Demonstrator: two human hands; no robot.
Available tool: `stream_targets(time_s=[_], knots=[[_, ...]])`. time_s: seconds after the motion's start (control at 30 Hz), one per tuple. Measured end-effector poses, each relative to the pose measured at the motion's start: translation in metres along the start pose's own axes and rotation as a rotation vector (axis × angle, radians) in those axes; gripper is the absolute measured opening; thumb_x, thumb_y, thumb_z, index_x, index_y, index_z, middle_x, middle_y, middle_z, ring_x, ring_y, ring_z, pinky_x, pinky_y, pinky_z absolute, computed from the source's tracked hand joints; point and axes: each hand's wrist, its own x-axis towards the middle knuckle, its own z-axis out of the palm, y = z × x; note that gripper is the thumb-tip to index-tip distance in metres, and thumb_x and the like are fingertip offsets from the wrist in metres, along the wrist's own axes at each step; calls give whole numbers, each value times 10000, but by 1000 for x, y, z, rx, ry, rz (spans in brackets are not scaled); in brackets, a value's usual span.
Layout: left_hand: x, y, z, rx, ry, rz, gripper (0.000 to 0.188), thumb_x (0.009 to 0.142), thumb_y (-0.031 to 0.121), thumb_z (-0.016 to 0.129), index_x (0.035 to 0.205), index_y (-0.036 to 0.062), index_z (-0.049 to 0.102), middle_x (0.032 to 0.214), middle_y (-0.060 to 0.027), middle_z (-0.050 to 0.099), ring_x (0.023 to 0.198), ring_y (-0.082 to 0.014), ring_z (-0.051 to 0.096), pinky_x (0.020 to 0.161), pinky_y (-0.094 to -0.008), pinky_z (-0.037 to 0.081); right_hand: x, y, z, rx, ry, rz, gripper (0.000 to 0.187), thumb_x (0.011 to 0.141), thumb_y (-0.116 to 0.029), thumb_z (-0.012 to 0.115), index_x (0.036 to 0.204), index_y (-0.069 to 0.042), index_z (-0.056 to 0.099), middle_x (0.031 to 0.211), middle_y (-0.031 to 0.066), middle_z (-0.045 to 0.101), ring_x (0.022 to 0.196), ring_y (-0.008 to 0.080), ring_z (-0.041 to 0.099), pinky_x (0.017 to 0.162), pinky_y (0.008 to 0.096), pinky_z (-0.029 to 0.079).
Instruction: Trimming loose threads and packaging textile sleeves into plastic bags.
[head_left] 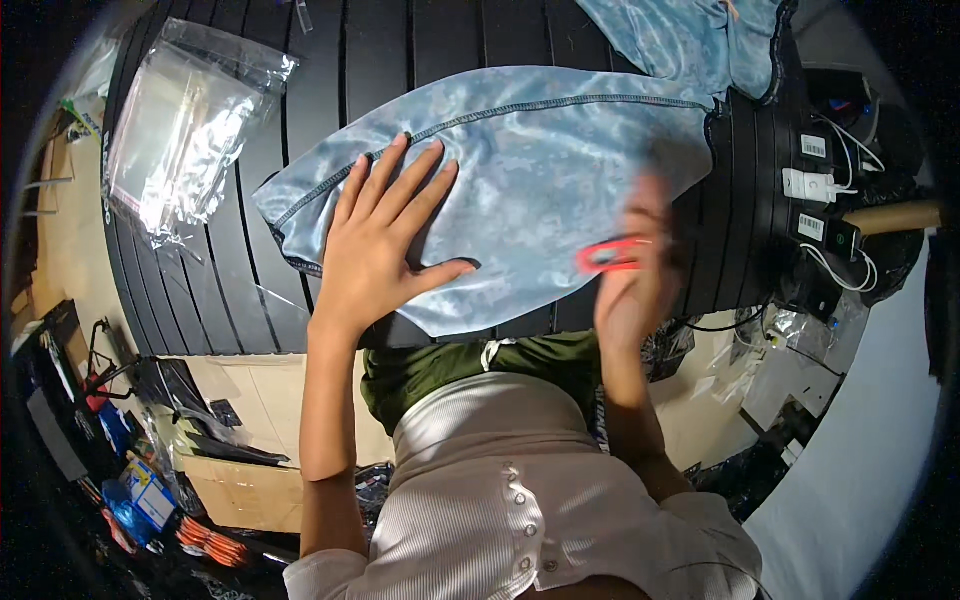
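A light blue, mottled, shiny fabric piece (540, 190) lies spread on a black slatted table (380, 40), with a dark stitched seam curving along its far side. My left hand (385, 220) rests flat on the left part of the cloth, fingers spread, with nothing in it. Over the fabric's right edge, my right hand (638, 260) is smeared by motion. It grips a small red tool with a loop-shaped handle (612, 255); the blur hides its exact kind. Another piece of similar blue fabric (680, 40) lies at the far right, meeting the first at its corner.
Clear plastic bags (185, 130) lie on the table's left side. At the right edge are a white plug adapter (810, 185) with cables and a cardboard tube (893, 219). Below the table at left stands a cardboard box (240, 492) among clutter.
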Motion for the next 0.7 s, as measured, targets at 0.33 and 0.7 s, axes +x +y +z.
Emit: stream_targets(time_s=[0.33,0.7], knots=[[-2,8,-5,0,35,-44,797,628,469,693,1290,107,435,1364,-57,380,1296,-276,279,1057,-456,181,35,48,-12,709,-80,161,291,900,-196,421,1022,47,525,1206,193,495,1256,330,338,1061,436,224],[-53,70,20,-14,36,-248,849,682,444,682,1339,39,328,1410,-125,289,1324,-311,206,1060,-481,115,35,11,1,852,-157,674,457,851,-282,423,1161,42,515,952,105,627,743,114,551,669,232,417]])
